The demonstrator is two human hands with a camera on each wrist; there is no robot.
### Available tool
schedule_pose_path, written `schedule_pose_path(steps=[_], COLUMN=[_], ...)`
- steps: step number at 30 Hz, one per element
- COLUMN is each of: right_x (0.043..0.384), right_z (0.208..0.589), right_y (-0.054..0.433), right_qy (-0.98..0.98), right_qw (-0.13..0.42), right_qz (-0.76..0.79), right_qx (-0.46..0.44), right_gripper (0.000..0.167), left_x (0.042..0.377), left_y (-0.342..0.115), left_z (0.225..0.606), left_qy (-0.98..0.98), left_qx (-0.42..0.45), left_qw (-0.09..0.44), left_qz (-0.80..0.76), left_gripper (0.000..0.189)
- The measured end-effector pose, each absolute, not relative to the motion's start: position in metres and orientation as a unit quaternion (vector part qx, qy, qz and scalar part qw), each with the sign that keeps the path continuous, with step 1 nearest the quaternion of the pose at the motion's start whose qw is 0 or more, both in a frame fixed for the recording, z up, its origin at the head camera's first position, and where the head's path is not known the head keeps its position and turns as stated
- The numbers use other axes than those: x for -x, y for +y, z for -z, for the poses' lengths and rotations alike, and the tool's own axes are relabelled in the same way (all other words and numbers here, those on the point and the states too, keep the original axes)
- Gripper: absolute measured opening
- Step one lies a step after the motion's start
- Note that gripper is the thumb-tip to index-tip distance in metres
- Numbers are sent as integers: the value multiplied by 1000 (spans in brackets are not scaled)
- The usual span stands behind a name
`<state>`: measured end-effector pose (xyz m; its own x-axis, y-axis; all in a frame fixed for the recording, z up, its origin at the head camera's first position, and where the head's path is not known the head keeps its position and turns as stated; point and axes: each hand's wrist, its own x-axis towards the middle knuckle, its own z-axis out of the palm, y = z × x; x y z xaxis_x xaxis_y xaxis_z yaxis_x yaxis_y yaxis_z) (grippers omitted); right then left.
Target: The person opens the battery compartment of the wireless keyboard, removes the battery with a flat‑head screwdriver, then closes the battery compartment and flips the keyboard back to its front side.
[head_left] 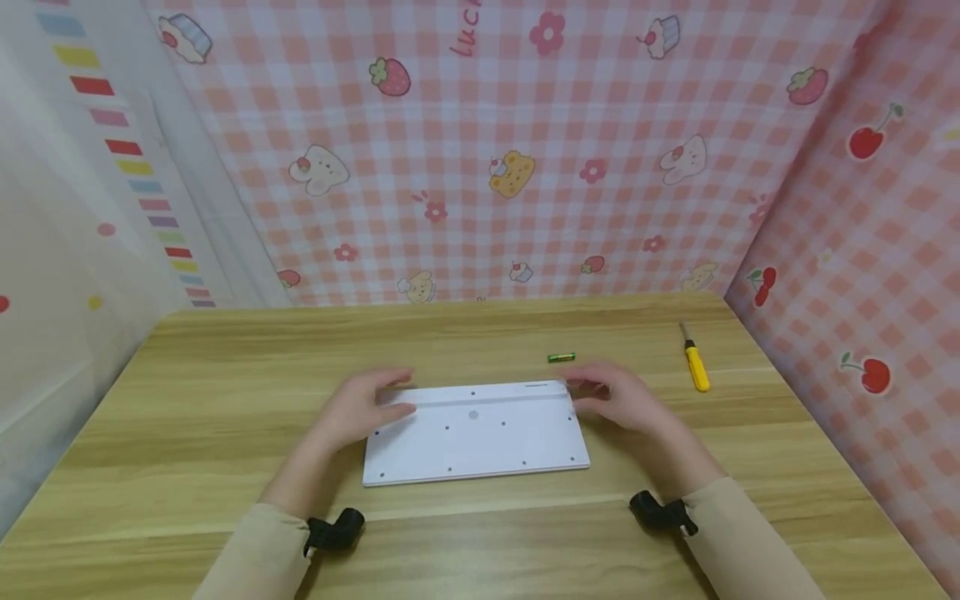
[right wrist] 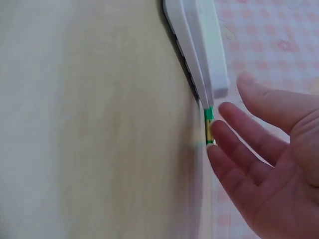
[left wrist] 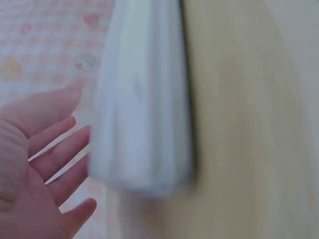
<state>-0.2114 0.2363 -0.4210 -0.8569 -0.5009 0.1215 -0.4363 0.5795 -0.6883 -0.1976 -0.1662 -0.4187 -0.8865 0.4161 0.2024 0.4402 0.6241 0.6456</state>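
A white keyboard (head_left: 480,442) lies face down on the table, its underside dotted with small screws and a round mark. My left hand (head_left: 367,406) is at its back left corner, fingers spread and relaxed; the left wrist view shows this hand (left wrist: 45,154) beside the blurred keyboard (left wrist: 142,99). At the back right corner is my right hand (head_left: 618,396), loosely extended, with fingertips right at the edge. In the right wrist view, the right hand (right wrist: 269,154) stands apart from the keyboard end (right wrist: 199,45). A green and yellow battery (head_left: 561,357) lies behind the keyboard.
A screwdriver (head_left: 696,362) with a yellow handle lies at the back right of the wooden table (head_left: 480,542). Pink checked cloth (head_left: 480,225) hangs behind the table and along its right side. Black wrist cameras stick out from both sleeves.
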Motion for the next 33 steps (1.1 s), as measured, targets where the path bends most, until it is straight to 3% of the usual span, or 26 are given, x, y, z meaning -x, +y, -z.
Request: schedule_pose_path(steps=[18,33], right_x=[187,189], right_z=[423,429], right_y=[278,292], right_qy=[851,819], right_qw=[108,134], right_qz=[441,493], right_qx=[263,262], right_gripper=[56,56], left_x=[185,191], left_y=[-50,20], left_z=[417,427], left_qy=[-891,-918], left_qx=[369,365], left_qw=[6,-20], left_qz=[266,152], left_gripper=[85,105])
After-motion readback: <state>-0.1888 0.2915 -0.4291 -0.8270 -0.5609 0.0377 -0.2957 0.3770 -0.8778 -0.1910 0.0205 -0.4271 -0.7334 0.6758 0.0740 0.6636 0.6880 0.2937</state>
